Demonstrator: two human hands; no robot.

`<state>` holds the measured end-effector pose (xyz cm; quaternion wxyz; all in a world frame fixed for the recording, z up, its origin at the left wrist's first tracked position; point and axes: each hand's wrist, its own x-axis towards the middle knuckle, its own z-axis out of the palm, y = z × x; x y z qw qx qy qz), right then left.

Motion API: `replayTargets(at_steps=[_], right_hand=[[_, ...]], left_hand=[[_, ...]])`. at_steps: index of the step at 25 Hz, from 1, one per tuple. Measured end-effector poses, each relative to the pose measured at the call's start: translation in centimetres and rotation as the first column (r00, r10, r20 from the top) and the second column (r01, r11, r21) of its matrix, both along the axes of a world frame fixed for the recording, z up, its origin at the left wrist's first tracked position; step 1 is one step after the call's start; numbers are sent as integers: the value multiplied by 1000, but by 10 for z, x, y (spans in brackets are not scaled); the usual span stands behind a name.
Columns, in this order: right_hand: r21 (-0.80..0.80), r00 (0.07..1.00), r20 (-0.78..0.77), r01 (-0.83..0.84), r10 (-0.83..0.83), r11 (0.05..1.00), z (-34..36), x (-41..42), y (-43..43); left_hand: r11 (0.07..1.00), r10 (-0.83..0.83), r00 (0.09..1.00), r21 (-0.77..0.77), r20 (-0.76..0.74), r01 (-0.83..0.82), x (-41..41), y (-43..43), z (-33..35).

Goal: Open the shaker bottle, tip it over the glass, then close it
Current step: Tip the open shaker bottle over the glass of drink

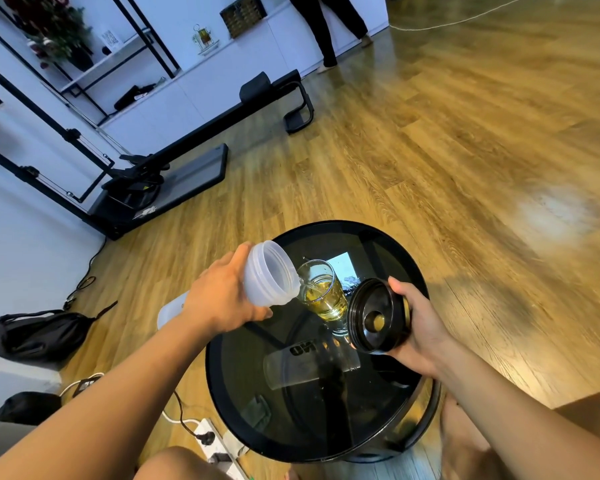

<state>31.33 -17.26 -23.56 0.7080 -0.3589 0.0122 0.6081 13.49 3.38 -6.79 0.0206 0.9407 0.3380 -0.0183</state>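
Note:
My left hand [222,296] grips a translucent white shaker bottle [269,273], lid off, tipped to the right with its wide threaded mouth over the rim of a clear glass [323,292]. The glass stands on the round black table [222,386] and holds yellowish liquid. A thin clear stream runs from the bottle's lip into it. My right hand [420,327] holds the black screw lid [376,315] just right of the glass, its underside facing me.
The dark glass tabletop mirrors the bottle and the glass. A white box [172,311] lies behind my left wrist. On the floor at left are a black bag [35,336], a power strip [215,445] and cables. A person stands far back.

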Motion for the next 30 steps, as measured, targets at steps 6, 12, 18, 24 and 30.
replayTargets(at_steps=[6, 12, 18, 24, 30], right_hand=[[1, 1000, 14, -10, 10, 1000, 0, 0, 0], [4, 1000, 13, -20, 20, 1000, -2, 0, 1], [2, 1000, 16, -24, 24, 1000, -3, 0, 1], [4, 999, 10, -37, 37, 999, -3, 0, 2], [18, 999, 14, -39, 39, 999, -2, 0, 1]], left_hand=[[1000, -5, 1000, -5, -1, 5, 0, 1, 1], [1000, -14, 1000, -13, -4, 14, 1, 1, 2], [1000, -19, 1000, -16, 3, 19, 2, 0, 4], [1000, -26, 1000, -15, -2, 26, 3, -1, 6], [999, -37, 999, -8, -2, 37, 5, -1, 10]])
